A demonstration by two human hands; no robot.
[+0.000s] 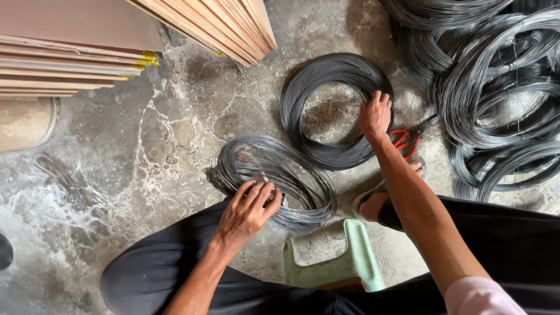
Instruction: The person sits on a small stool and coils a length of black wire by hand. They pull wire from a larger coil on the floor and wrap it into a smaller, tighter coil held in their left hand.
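Seated on a low green stool [350,259] over a stained concrete floor [146,157], a person works among coils of dark steel wire. The left hand [248,213] has its fingers curled over the rim of a smaller wire coil [274,175], grasping the bundle near the knee; its strands look loose and slightly splayed, blurred as if in motion. The right hand [375,115] reaches forward and closes its fingers on the rim of a larger wire coil [332,111], a tidy round ring lying flat on the floor just beyond. The two coils lie side by side, almost touching. To judge by the scene, two bundles are formed while a large heap of wire [501,99] waits at right. Red-handled scissors [406,142] lie beside a sandalled foot [379,195], and stacked wooden boards [87,52] fill the upper left.
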